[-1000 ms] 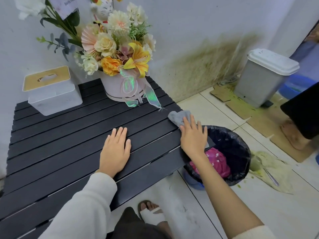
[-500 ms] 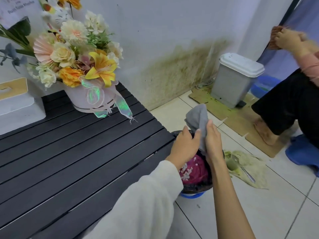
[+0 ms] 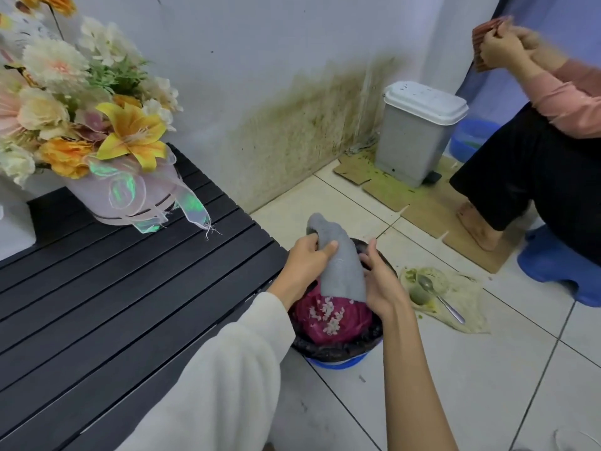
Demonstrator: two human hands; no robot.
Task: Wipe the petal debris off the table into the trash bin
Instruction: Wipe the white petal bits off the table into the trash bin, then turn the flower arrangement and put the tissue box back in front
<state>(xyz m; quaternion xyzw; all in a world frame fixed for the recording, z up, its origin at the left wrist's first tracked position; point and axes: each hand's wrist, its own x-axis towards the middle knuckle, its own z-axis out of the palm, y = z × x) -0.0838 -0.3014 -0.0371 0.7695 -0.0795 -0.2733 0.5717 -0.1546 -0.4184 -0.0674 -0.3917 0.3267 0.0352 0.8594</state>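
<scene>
A grey cloth (image 3: 341,265) hangs over the trash bin (image 3: 341,348), a blue bin lined with a black bag, standing on the floor at the right end of the black slatted table (image 3: 113,288). My left hand (image 3: 305,263) pinches the cloth near its top. My right hand (image 3: 382,281) holds its lower right side. Pale petal debris (image 3: 328,314) lies on a crumpled pink bag inside the bin, right under the cloth. The table slats in view show no debris.
A flower arrangement (image 3: 97,125) in a pale wrapped pot stands at the table's back. A grey lidded pedal bin (image 3: 419,131) is by the wall. A green-stained cup and spoon (image 3: 426,284) lie on the floor. A person (image 3: 536,177) sits on a blue stool at right.
One second ago my right hand pressed the cloth at the table's edge and my left lay flat on the table. Both hands now hold the cloth over the bin, and petals lie inside.
</scene>
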